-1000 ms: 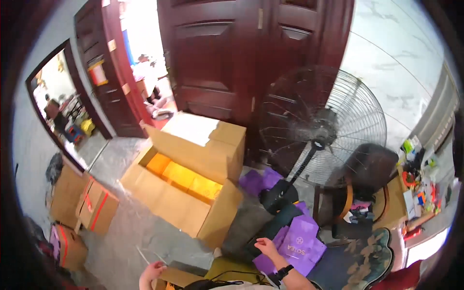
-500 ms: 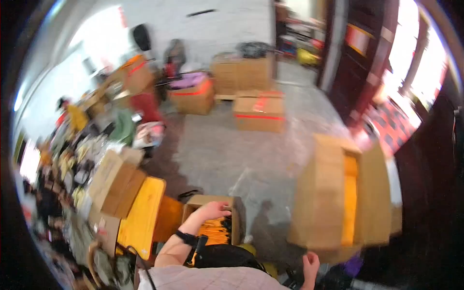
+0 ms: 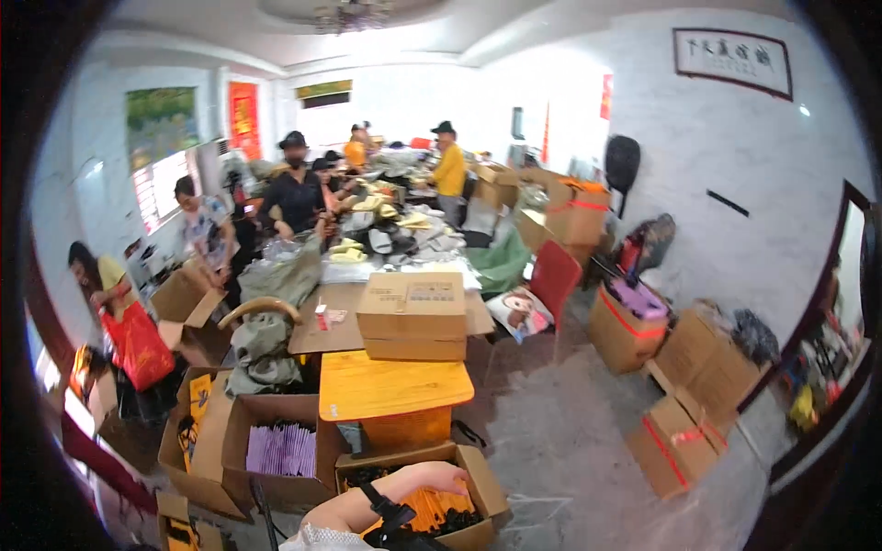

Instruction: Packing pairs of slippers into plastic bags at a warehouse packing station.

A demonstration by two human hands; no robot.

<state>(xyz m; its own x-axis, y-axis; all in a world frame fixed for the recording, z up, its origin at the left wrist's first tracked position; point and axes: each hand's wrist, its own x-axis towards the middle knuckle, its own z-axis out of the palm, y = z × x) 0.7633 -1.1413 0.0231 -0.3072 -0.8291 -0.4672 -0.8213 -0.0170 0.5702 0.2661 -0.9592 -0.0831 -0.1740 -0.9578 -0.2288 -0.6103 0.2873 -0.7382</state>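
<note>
My left hand (image 3: 443, 477) is over an open cardboard box (image 3: 497, 491) at the lower middle. Its fingers point down to the right, and blur keeps me from telling whether they are open or closed. In that box lie orange flat items (image 3: 432, 503) with black parts, packed close together. A black strap (image 3: 384, 505) is around my left forearm. My right hand is out of view. Just left stands another open box with purple flat items (image 3: 281, 450) standing in a row.
Behind the box is a yellow-topped wooden stool or small table (image 3: 395, 386), with a closed carton (image 3: 411, 317) beyond it. Several people work around a heaped table. Red-taped cartons (image 3: 675, 445) stand right, near a doorway. A red chair (image 3: 554, 285) is by the table.
My view has swung left and up, bringing the people and heaped table into sight. My right hand and the tall open carton on the right have left the view. My left hand stays over the box.
</note>
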